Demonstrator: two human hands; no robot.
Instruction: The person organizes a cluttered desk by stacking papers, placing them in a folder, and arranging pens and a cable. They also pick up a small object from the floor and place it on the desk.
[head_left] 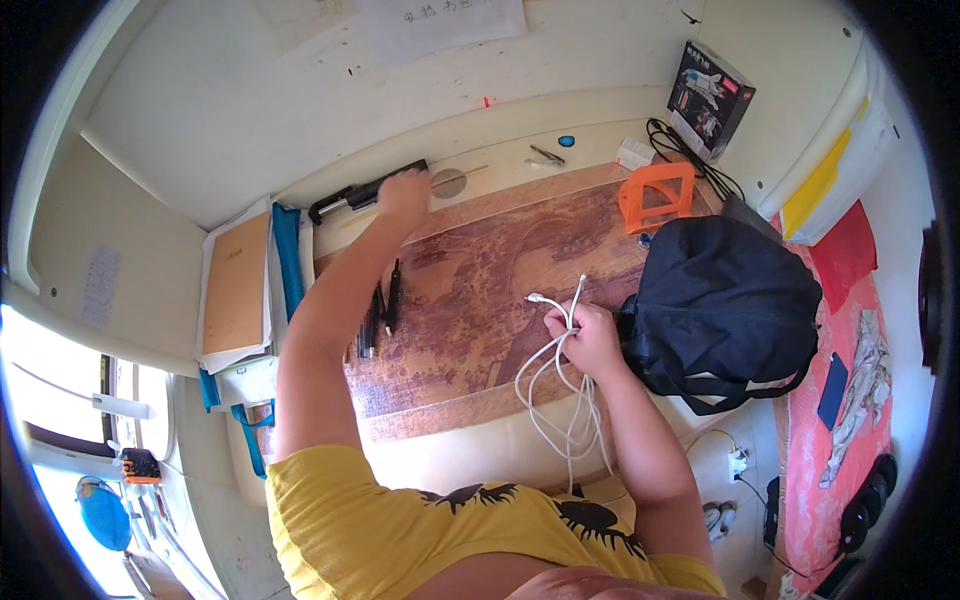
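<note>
My left hand (405, 198) reaches to the back of the desk, fingers curled against a long black bar-shaped object (362, 194). What those fingers hold, if anything, is hidden. Just right of that hand lie a grey disc (452, 184) and a thin wooden stick (472, 171). Nearer the middle, my right hand (590, 338) is closed around a looped white cable (533, 372). Both of its plug ends stick up above the fingers, while the loops hang down over the desk's front edge. Beside this hand, on its right, sits a black fabric bag (735, 300).
An orange stand (656, 198) is behind the bag, with a black cable (690, 155) and a printed box (708, 98) in the back corner. Several dark pens (378, 315) lie at the left. Folders (238, 280) stand along the left edge of the brown-patterned desk mat (480, 270).
</note>
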